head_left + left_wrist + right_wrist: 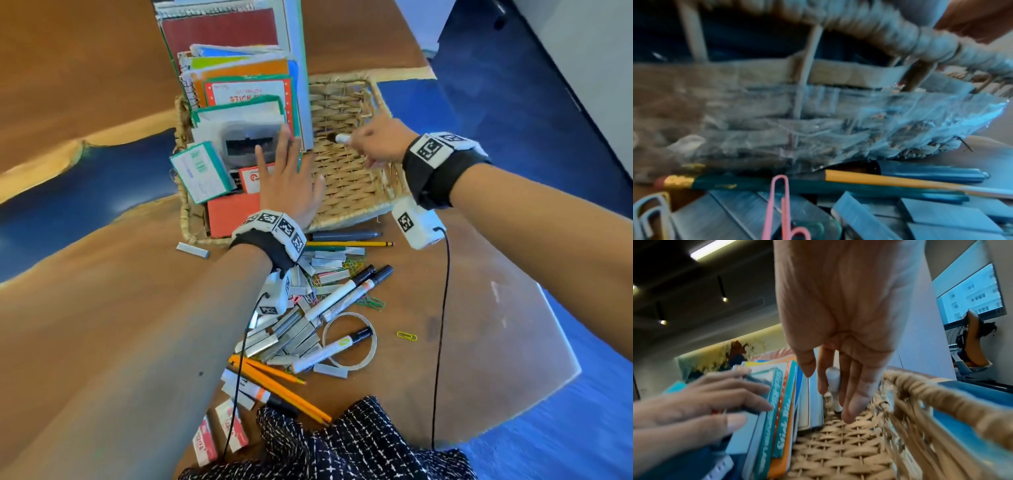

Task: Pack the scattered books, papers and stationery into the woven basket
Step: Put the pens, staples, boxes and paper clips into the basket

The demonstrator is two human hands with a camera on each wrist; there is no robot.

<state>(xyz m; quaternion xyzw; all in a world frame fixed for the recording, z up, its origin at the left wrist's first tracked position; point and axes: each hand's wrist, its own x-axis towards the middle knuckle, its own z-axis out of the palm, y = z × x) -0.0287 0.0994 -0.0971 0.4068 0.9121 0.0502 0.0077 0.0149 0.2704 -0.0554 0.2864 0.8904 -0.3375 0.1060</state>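
The woven basket (pixel 346 192) stands on the table with books and notebooks (pixel 239 89) upright in its left half. My left hand (pixel 287 171) lies flat with straight fingers against the front of that stack (pixel 764 395), holding it back. My right hand (pixel 375 144) hovers over the basket's bare right half and holds a white marker (pixel 342 138) with a dark tip; in the right wrist view the marker (pixel 833 382) sits between thumb and fingers above the woven floor (pixel 838 451). The left wrist view shows only the basket's outer wall (pixel 777 113).
Loose stationery lies on the table in front of the basket: markers (pixel 346 291), pencils (pixel 281 383), staple strips (pixel 291 335), a tape ring (pixel 349 339), coloured paper clips (pixel 407 335) and small staple boxes (pixel 219 435). A grey pen (pixel 346 235) lies against the basket. The table edge falls away at right.
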